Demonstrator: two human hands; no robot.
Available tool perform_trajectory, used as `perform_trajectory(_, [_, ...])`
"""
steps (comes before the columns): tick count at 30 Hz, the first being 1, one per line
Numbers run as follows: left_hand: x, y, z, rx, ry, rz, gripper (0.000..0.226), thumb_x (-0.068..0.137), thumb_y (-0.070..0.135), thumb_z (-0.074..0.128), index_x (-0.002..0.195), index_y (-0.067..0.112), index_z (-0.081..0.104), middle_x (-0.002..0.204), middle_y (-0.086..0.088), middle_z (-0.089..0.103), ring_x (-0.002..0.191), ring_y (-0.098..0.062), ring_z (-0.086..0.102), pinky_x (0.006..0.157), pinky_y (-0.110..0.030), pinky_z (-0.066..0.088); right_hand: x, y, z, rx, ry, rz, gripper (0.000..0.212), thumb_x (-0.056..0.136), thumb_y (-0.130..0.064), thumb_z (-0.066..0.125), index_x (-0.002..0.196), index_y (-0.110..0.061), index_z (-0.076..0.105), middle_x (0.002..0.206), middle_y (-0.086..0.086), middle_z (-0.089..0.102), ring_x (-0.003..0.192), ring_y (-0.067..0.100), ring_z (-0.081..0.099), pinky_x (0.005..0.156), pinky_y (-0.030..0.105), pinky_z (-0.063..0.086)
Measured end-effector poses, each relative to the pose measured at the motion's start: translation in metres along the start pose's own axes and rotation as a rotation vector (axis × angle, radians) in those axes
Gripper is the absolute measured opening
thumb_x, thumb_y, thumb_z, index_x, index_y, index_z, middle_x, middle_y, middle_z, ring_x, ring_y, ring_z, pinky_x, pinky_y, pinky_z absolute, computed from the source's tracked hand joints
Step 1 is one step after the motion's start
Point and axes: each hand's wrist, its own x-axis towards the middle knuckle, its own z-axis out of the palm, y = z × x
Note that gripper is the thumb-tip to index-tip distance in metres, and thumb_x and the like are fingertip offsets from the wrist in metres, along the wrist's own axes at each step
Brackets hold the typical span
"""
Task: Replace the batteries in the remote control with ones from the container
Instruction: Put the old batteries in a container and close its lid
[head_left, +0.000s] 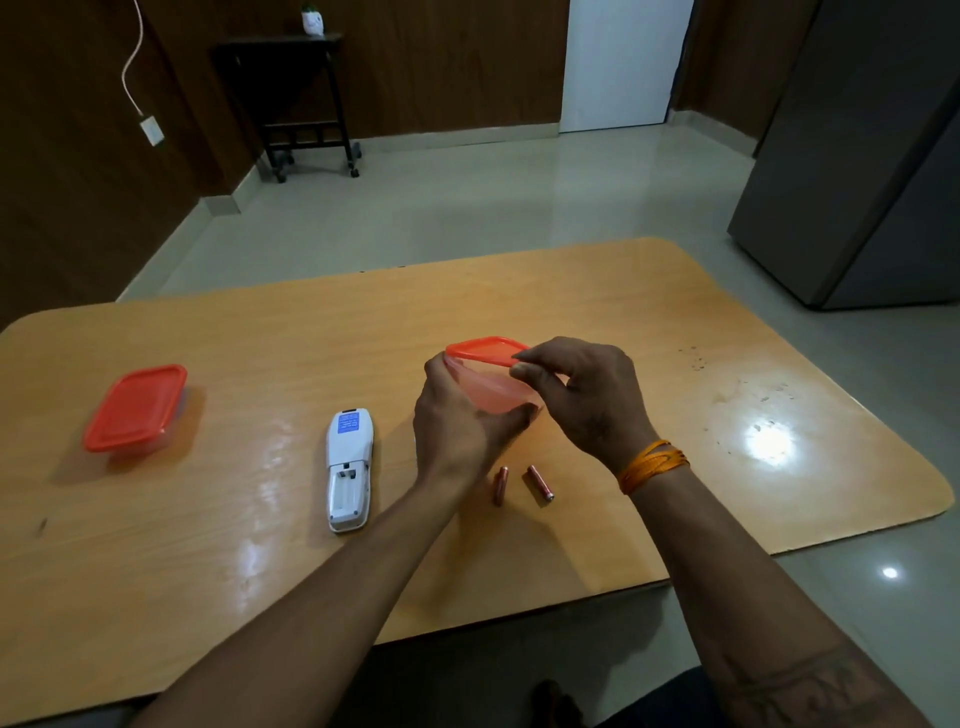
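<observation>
Left hand (457, 415) cups the container (493, 389); right hand (582, 395) fingers pinch its lid (485, 349).

Both forearms are extended forward, bare, converging toward the middle. Left hand (457, 415) is held palm inward, fingers cupped and thumb stretched out to the right. Right hand (582, 400) is raised beside it, thumb and forefinger pinched together, remaining fingers curled. An orange thread band (652, 464) is wound around the right wrist.
</observation>
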Motion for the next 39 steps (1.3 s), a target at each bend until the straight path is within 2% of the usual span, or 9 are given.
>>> perform_trajectory(5, [0.008, -0.001, -0.004, -0.011, -0.024, 0.003, 0.116, 0.066, 0.049, 0.095, 0.156, 0.021, 0.027, 0.154, -0.004, 0.048, 0.14, -0.028, 0.05, 0.103, -0.034, 0.049, -0.006, 0.007, 0.01, -0.083, -0.016, -0.02, 0.03, 0.097, -0.027, 0.067, 0.119, -0.009, 0.075, 0.117, 0.01, 0.077, 0.107, 0.028, 0.073, 0.089, 0.042, 0.062])
perform_trajectory(8, [0.01, -0.007, -0.006, -0.004, -0.022, 0.013, 0.117, 0.063, 0.052, 0.095, 0.155, 0.021, 0.029, 0.151, -0.003, 0.05, 0.138, -0.026, 0.05, 0.097, -0.028, 0.047, -0.01, 0.017, 0.016, -0.098, -0.023, -0.002, 0.025, 0.095, -0.009, 0.072, 0.12, -0.007, 0.074, 0.115, 0.011, 0.077, 0.103, 0.029, 0.074, 0.088, 0.043, 0.063])
perform_trajectory(15, [0.008, -0.016, -0.008, -0.005, -0.031, 0.04, 0.112, 0.058, 0.053, 0.097, 0.148, 0.022, 0.036, 0.143, 0.001, 0.054, 0.127, -0.019, 0.054, 0.087, -0.022, 0.047, 0.004, 0.03, 0.018, -0.102, 0.177, 0.061, 0.013, 0.102, -0.015, 0.065, 0.105, -0.006, 0.073, 0.084, 0.009, 0.075, 0.067, 0.028, 0.067, 0.056, 0.034, 0.052])
perform_trajectory(20, [0.011, -0.003, 0.002, -0.02, -0.016, -0.01, 0.112, 0.058, 0.048, 0.098, 0.147, 0.015, 0.039, 0.139, -0.001, 0.057, 0.127, -0.023, 0.057, 0.098, -0.036, 0.052, 0.0, 0.039, 0.019, -0.106, 0.394, 0.248, 0.016, 0.104, -0.015, 0.064, 0.097, -0.001, 0.069, 0.079, 0.014, 0.071, 0.062, 0.033, 0.062, 0.055, 0.029, 0.038])
perform_trajectory(24, [0.013, 0.006, 0.019, -0.078, 0.016, -0.089, 0.112, 0.058, 0.043, 0.099, 0.147, 0.013, 0.037, 0.141, -0.003, 0.058, 0.128, -0.023, 0.057, 0.093, -0.028, 0.047, -0.008, 0.054, 0.001, -0.032, 0.582, 0.456, 0.026, 0.107, -0.023, 0.058, 0.092, -0.002, 0.062, 0.077, 0.014, 0.066, 0.063, 0.029, 0.055, 0.056, 0.032, 0.039])
perform_trajectory(30, [0.021, 0.013, 0.045, -0.119, 0.054, -0.187, 0.113, 0.059, 0.036, 0.1, 0.147, 0.007, 0.035, 0.145, -0.01, 0.057, 0.134, -0.031, 0.055, 0.103, -0.035, 0.048, -0.021, 0.066, -0.012, 0.034, 0.65, 0.663, 0.028, 0.107, -0.027, 0.058, 0.116, -0.004, 0.071, 0.095, 0.013, 0.075, 0.078, 0.021, 0.061, 0.069, 0.034, 0.053])
perform_trajectory(33, [0.022, 0.016, 0.049, -0.119, 0.02, -0.237, 0.135, 0.056, 0.043, 0.1, 0.158, 0.004, 0.019, 0.153, -0.014, 0.052, 0.141, -0.034, 0.049, 0.11, -0.046, 0.049, -0.025, 0.07, -0.017, 0.033, 0.635, 0.74, 0.03, 0.106, -0.024, 0.059, 0.121, -0.002, 0.072, 0.1, 0.014, 0.076, 0.083, 0.018, 0.059, 0.075, 0.032, 0.051])
perform_trajectory(36, [0.02, 0.02, 0.05, -0.123, -0.018, -0.249, 0.147, 0.065, 0.039, 0.098, 0.165, 0.003, -0.003, 0.164, -0.016, 0.039, 0.152, -0.032, 0.036, 0.12, -0.043, 0.038, -0.031, 0.078, -0.019, 0.029, 0.541, 0.831, 0.028, 0.105, -0.022, 0.059, 0.112, -0.001, 0.075, 0.091, 0.014, 0.074, 0.082, 0.025, 0.063, 0.077, 0.037, 0.055])
perform_trajectory(39, [0.016, 0.02, 0.048, -0.122, -0.045, -0.26, 0.143, 0.068, 0.037, 0.097, 0.165, 0.004, -0.002, 0.166, -0.014, 0.037, 0.153, -0.03, 0.034, 0.121, -0.041, 0.036, -0.039, 0.085, -0.019, 0.01, 0.427, 0.916, 0.031, 0.103, -0.027, 0.06, 0.116, -0.004, 0.077, 0.101, 0.016, 0.078, 0.097, 0.035, 0.07, 0.083, 0.036, 0.052])
